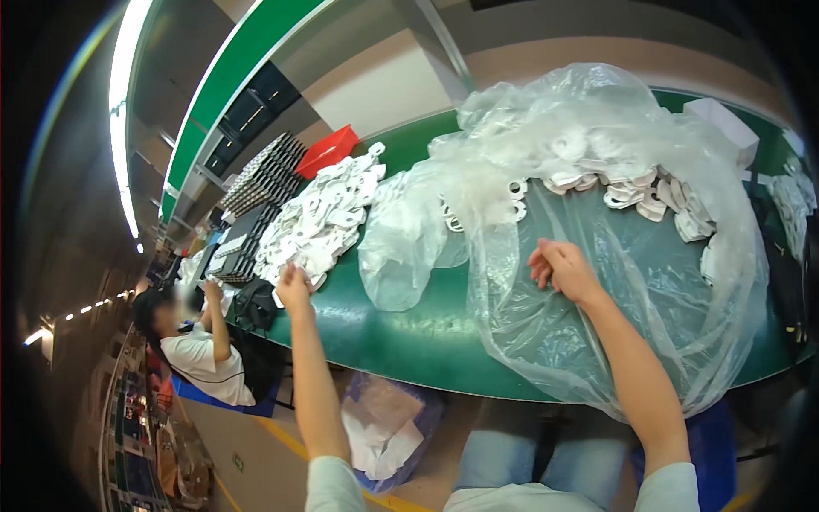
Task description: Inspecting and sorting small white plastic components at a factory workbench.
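Observation:
My left hand (294,288) reaches to the near edge of a heap of small white plastic parts (328,209). Its fingers are pinched together, and what they hold, if anything, I cannot make out. My right hand (559,270) hovers over a large clear plastic bag (546,328) spread across the table. Those fingers are loosely curled and apart, with nothing visible in them. Inside the bag, more white parts (627,189) lie in a curved band toward its far and right sides, several with round holes. Crumpled film partly hides them.
The green table (384,337) curves across the view. Behind the heap stand a red bin (328,152) and stacked dark trays (264,175). A white box (723,128) is at the far right. A co-worker (205,350) sits at left. Below the table is a lined bin (384,427).

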Demonstrator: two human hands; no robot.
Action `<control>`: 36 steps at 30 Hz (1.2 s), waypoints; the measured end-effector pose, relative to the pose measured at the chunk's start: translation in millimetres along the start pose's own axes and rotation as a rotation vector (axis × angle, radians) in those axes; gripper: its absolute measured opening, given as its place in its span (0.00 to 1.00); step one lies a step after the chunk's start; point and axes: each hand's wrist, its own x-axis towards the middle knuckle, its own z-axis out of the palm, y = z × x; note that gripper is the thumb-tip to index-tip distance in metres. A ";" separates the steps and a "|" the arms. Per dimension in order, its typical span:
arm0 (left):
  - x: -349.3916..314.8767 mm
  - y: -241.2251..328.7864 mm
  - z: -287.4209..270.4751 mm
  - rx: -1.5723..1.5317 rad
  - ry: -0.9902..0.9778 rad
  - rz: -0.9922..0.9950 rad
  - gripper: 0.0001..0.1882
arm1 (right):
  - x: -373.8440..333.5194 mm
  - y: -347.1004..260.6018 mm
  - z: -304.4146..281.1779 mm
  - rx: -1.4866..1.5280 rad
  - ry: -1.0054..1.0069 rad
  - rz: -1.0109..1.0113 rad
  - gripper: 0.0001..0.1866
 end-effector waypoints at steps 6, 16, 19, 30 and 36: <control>6.8 -18.1 51.8 -0.020 0.229 0.299 0.14 | -2.5 -7.3 2.2 0.029 0.042 0.040 0.22; -93.1 -37.1 145.4 0.578 -0.478 0.506 0.15 | -2.3 -9.8 -5.1 -0.106 0.062 0.056 0.16; -65.1 -66.7 161.8 0.711 -0.468 0.714 0.23 | -3.1 -11.8 -2.5 -0.067 0.072 0.080 0.16; -44.3 -24.7 238.5 1.032 -0.753 0.520 0.23 | -7.1 -8.1 -16.8 -0.089 0.102 0.080 0.12; -54.5 -31.3 213.7 0.904 -0.652 0.520 0.28 | -2.4 -9.2 -7.4 -0.084 0.081 0.069 0.12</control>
